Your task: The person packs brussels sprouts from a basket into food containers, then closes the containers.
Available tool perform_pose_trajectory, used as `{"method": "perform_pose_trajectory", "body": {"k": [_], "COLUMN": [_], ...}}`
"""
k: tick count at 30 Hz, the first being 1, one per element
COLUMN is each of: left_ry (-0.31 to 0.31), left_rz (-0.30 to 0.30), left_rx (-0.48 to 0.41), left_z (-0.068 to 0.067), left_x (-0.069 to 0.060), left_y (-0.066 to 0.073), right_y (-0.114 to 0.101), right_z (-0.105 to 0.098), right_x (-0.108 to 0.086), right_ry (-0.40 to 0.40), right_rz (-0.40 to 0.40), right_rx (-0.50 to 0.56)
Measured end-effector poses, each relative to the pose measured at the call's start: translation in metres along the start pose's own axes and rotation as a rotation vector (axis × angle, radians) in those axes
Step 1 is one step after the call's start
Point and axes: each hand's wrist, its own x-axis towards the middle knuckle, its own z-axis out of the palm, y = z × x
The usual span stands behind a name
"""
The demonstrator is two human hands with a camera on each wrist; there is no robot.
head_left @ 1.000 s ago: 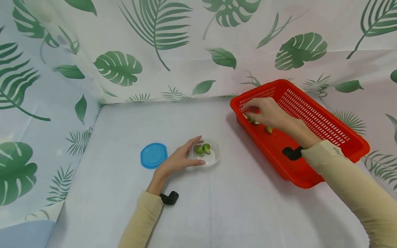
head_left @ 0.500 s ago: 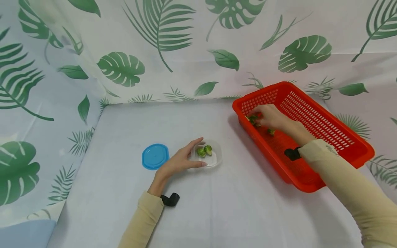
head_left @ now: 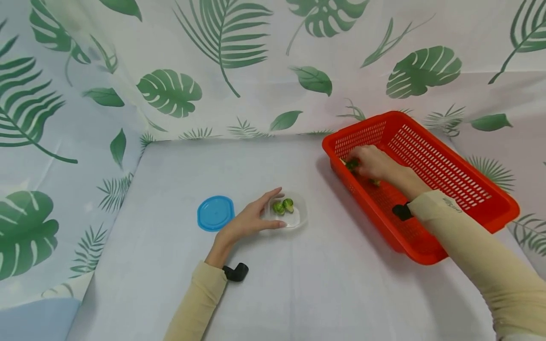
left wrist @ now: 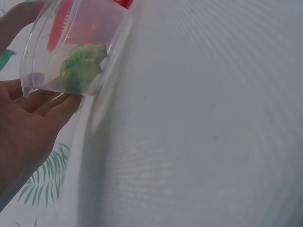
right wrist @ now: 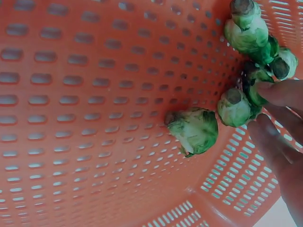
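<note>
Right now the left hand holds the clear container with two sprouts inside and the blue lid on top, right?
Not quite: the blue lid lies on the white table, to the left of the clear container, as the head view shows. The left hand does hold that container, with two sprouts inside.

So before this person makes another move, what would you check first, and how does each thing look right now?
1. Tub steadied: ok; the left hand has thumb and fingers around it.
2. Tub open: ok; the blue lid lies off to its left on the table.
3. Room inside the tub: ok; only two sprouts sit there, with bare bottom beside them.
4. More in the red basket: ok; several are bunched near one corner.
5. Right hand firmly gripping one: cannot tell; its fingertips are at a dark green sprout.
</note>
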Motion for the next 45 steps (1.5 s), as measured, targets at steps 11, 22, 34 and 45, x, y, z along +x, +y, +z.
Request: {"method": "perform_pose_trajectory", "body": {"k": [11, 22, 34, 45], "left_ry": [0.007, 0.000, 0.008, 0.009], "left_rz": [-0.019, -0.005, 0.018, 0.021], "left_rx": [-0.012, 0.001, -0.013, -0.020], "left_z": [0.002, -0.001, 0.002, 0.004], "left_x": [0.001, 0.002, 0.002, 0.000], "left_y": [-0.002, -0.001, 0.000, 0.000], "right_y": [0.000, -0.003, -0.011, -0.037], "right_z": [-0.004, -0.007, -0.030, -0.043], "right_x": [-0.003, -0.016, -0.031, -0.038], "right_ry": [0.023, 0.056, 0.156, 0.194], "right_rz": [-0.004, 0.026, 0.018, -0.059], "right_rx": [0.028, 0.070, 0.050, 0.034]}}
